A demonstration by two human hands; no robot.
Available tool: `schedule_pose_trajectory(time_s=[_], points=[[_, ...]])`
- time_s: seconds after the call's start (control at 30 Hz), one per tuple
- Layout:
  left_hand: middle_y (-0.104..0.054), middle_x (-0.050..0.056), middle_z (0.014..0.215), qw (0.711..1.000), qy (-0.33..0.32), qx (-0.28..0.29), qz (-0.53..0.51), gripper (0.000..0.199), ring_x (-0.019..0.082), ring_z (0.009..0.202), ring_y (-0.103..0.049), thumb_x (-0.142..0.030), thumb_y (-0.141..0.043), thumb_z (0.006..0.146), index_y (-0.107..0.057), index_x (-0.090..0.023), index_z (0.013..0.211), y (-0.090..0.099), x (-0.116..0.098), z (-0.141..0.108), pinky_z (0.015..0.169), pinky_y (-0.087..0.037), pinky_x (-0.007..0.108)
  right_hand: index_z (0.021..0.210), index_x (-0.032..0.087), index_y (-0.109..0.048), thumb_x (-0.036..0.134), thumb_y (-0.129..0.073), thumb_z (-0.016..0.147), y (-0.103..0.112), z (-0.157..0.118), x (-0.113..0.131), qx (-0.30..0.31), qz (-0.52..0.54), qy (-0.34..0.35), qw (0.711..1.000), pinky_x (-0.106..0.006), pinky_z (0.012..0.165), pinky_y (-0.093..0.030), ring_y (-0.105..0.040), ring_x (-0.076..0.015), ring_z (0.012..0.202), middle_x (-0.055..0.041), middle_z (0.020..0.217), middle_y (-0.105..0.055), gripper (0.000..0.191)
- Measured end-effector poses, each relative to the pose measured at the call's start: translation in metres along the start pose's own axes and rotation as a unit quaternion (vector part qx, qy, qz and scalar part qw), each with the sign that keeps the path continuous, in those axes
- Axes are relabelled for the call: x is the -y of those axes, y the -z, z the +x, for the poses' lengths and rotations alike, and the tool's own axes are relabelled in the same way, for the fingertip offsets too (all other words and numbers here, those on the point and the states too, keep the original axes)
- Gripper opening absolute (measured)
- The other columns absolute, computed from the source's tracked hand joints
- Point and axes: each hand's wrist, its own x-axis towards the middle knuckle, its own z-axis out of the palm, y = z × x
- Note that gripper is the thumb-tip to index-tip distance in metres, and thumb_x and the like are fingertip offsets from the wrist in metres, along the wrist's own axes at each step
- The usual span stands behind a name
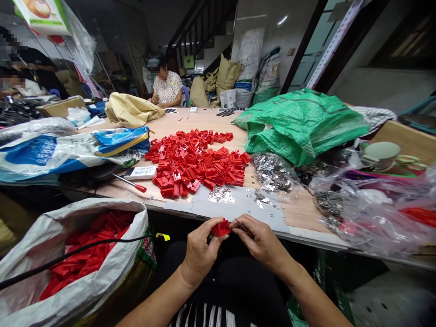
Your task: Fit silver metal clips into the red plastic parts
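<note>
Just below the table's front edge, my left hand [202,247] is closed around a small red plastic part [221,228], which looks like a short open housing. My right hand [254,238] is beside it, thumb and forefinger pinched at the part's right end; what they pinch is too small to make out. Beyond my hands, a small heap of flat silvery metal pieces [221,195] lies on a grey sheet [200,206]. Behind that spreads a large pile of similar red parts [197,163].
At left stands an open white sack [136,206] of red parts, crossed by a black cable [85,245]. A red-handled screwdriver [136,185] lies near the table edge. Right are a bag of metal pieces [272,170], a green sack [303,122] and clear plastic bags [371,222]. A person [166,86] sits opposite.
</note>
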Motion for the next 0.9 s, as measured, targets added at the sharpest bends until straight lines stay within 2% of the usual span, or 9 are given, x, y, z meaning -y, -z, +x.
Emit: schedule_pose_trajectory(time_s=[0.13, 0.27, 0.47, 0.8, 0.9], points=[[-0.071, 0.004, 0.108, 1.0, -0.009, -0.001, 0.005, 0.035, 0.019, 0.099, -0.068, -0.016, -0.062, 0.083, -0.059, -0.024, 0.116, -0.001, 0.0, -0.001, 0.089, -0.055, 0.031, 0.091, 0.022, -0.059, 0.02, -0.047, 0.093, -0.005, 0.0, 0.003, -0.018, -0.021, 0.034, 0.999, -0.029, 0.07, -0.049, -0.061, -0.0177, 0.077, -0.005, 0.084, -0.064, 0.013], [-0.071, 0.004, 0.11, 1.0, -0.019, 0.003, 0.006, 0.036, 0.019, 0.101, -0.067, -0.015, -0.061, 0.083, -0.058, -0.024, 0.118, -0.002, 0.001, -0.003, 0.09, -0.054, 0.03, 0.09, 0.022, -0.059, 0.019, -0.047, 0.093, -0.01, -0.001, 0.004, -0.031, -0.021, 0.037, 0.999, -0.028, 0.07, -0.049, -0.06, -0.0177, 0.077, -0.0048, 0.083, -0.063, 0.012], [-0.07, 0.005, 0.112, 0.999, -0.029, -0.018, 0.003, 0.039, 0.018, 0.103, -0.067, -0.012, -0.061, 0.083, -0.056, -0.024, 0.12, -0.003, 0.005, -0.008, 0.091, -0.054, 0.03, 0.088, 0.021, -0.061, 0.023, -0.047, 0.094, -0.008, -0.001, 0.007, 0.001, 0.004, -0.023, 1.0, -0.026, 0.068, -0.048, -0.06, -0.0165, 0.074, -0.0041, 0.083, -0.062, 0.015], [-0.07, 0.005, 0.113, 0.999, -0.035, -0.007, -0.017, 0.04, 0.018, 0.103, -0.067, -0.01, -0.059, 0.083, -0.056, -0.024, 0.12, -0.005, 0.005, -0.008, 0.091, -0.054, 0.03, 0.09, 0.021, -0.06, 0.019, -0.046, 0.093, 0.001, 0.002, 0.007, 0.051, -0.015, -0.003, 0.999, -0.027, 0.071, -0.046, -0.059, -0.0165, 0.078, -0.0046, 0.086, -0.062, 0.014], [-0.07, 0.005, 0.112, 0.999, -0.026, -0.014, -0.013, 0.038, 0.018, 0.102, -0.067, -0.012, -0.061, 0.082, -0.057, -0.023, 0.119, -0.005, 0.004, -0.007, 0.091, -0.054, 0.03, 0.093, 0.021, -0.057, 0.019, -0.047, 0.093, -0.001, 0.002, 0.006, 0.032, -0.013, -0.02, 0.999, -0.026, 0.069, -0.045, -0.058, -0.0155, 0.075, -0.0032, 0.084, -0.062, 0.01]])
